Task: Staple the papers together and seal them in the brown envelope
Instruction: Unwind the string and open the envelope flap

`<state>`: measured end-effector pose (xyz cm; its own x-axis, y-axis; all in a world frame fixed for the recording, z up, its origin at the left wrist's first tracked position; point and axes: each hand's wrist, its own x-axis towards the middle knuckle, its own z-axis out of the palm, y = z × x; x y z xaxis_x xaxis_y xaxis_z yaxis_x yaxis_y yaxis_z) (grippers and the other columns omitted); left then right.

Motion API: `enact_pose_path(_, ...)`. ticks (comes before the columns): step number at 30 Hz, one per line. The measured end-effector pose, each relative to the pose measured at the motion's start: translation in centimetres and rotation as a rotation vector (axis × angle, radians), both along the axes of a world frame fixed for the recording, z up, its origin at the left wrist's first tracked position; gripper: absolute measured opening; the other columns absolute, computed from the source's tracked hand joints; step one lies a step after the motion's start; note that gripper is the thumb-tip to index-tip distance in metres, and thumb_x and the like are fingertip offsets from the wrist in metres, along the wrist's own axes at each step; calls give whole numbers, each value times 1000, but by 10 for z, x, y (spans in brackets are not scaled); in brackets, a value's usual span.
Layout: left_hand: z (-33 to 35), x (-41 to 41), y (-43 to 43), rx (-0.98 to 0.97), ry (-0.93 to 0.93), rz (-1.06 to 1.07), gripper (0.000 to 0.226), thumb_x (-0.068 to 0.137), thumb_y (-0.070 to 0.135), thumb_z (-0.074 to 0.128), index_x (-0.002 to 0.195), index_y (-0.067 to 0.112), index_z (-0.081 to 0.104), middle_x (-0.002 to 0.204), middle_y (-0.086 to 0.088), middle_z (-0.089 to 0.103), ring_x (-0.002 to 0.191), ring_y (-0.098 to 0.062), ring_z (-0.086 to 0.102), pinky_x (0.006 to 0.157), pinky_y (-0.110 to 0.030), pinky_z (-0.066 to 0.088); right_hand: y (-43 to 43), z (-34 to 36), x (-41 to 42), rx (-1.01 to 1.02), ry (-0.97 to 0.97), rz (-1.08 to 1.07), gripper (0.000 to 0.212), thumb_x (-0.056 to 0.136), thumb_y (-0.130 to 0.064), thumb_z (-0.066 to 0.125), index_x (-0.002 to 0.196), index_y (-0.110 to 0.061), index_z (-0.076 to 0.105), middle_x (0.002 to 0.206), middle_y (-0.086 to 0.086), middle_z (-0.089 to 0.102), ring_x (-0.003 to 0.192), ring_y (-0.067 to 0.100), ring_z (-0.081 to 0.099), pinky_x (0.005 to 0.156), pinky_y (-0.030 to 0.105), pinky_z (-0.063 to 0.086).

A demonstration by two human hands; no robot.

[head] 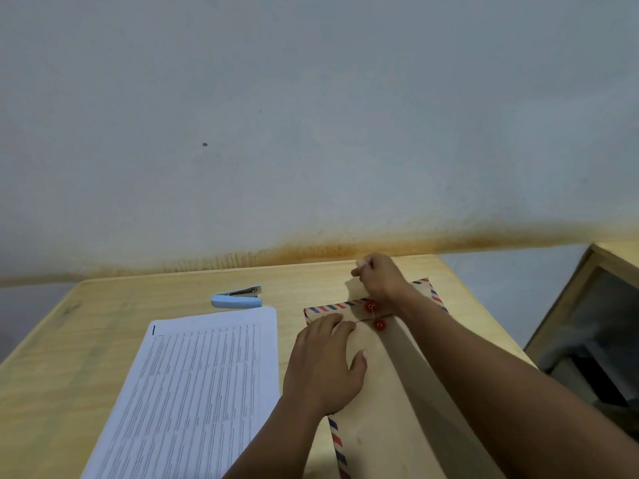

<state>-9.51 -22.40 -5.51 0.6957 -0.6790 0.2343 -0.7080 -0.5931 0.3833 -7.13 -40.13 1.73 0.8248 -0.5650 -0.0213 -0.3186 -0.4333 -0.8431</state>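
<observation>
A brown envelope (390, 406) with red-and-blue striped edges lies on the wooden table, its flap down and two red string buttons (375, 315) near the top. My left hand (325, 364) presses flat on the envelope just below the flap. Beyond the flap, my right hand (378, 276) is raised, its fingers pinching what looks like the thin closure string running from the buttons. A stack of printed papers (193, 388) lies to the left of the envelope. A light blue stapler (237, 297) sits behind the papers.
The wooden table (86, 340) stands against a grey wall with a rusty stain along its base. A wooden frame with a dark opening (587, 326) stands off the table's right side.
</observation>
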Motion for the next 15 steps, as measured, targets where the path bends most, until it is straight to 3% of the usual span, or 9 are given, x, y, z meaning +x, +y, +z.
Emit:
enact_pose_path(3, 0, 0, -1, -2, 3, 6, 58, 96, 57, 40, 149, 35, 44, 160, 11, 36, 148, -12, 29, 123, -35, 21, -15, 6, -5, 358, -135, -60, 25, 107, -21, 36, 102, -5, 54, 79, 7, 69, 84, 24, 69, 67, 31, 50)
enact_pose_path(5, 0, 1, -2, 1, 2, 10, 57, 96, 57, 41, 148, 35, 44, 159, 11, 37, 148, -11, 29, 123, -35, 21, -27, 1, -17, 361, -153, -117, 24, 107, -24, 37, 99, -6, 51, 71, 10, 61, 66, 23, 63, 60, 33, 50)
enact_pose_path(7, 0, 1, -2, -1, 3, 11, 57, 96, 57, 41, 148, 35, 44, 158, 11, 37, 147, -11, 29, 123, -35, 21, -36, -5, -33, 191, -119, -120, 21, 106, -26, 40, 98, -10, 51, 70, 8, 54, 60, 19, 50, 56, 32, 42)
enact_pose_path(10, 0, 1, -3, -3, 5, 13, 56, 96, 58, 41, 147, 35, 45, 157, 10, 38, 147, -12, 30, 122, -35, 23, -37, -6, -58, -164, -19, 26, 13, 101, -20, 46, 98, -13, 57, 84, 0, 62, 73, 15, 56, 70, 36, 46)
enact_pose_path(13, 1, 1, -2, -6, 9, 15, 56, 96, 57, 42, 146, 34, 46, 157, 10, 39, 146, -13, 31, 121, -35, 24, -24, -11, -76, -446, 258, 151, 10, 96, -23, 53, 98, -17, 61, 93, -2, 66, 85, 14, 62, 79, 34, 53)
enact_pose_path(15, 1, 0, -2, 0, 13, 14, 56, 96, 58, 42, 147, 34, 45, 157, 9, 39, 147, -13, 31, 121, -36, 25, -16, -11, -85, -581, 419, 165, 16, 96, -26, 52, 93, -14, 63, 88, 2, 65, 81, 18, 62, 72, 31, 54)
